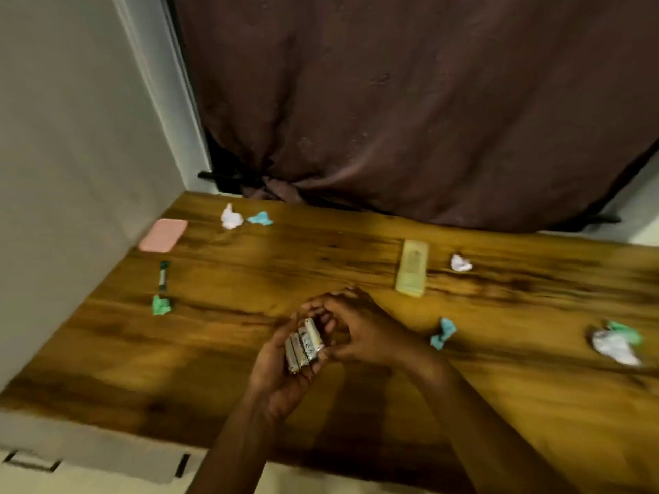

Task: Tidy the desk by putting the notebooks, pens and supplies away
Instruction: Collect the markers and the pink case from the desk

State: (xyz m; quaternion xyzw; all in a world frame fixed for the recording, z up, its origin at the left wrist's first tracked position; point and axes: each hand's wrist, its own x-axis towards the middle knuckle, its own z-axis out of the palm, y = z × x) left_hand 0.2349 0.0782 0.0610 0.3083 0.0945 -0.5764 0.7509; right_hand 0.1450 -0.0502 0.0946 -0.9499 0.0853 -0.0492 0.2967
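left hand (pixel 281 365) cupped palm-up, right hand (pixel 360 329) curled alongside

Dark brown fabric curtain (pixel 410 101) hanging behind the wooden desk top (pixel 214 351); plain grey wall (pixel 71 155) at left.

No legible text anywhere, even on the blurred batteries (pixel 304 345).

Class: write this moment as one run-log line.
left hand: cupping batteries | right hand: steadying them | desk: crumpled paper scraps, pink case, yellowish case not yet cleared
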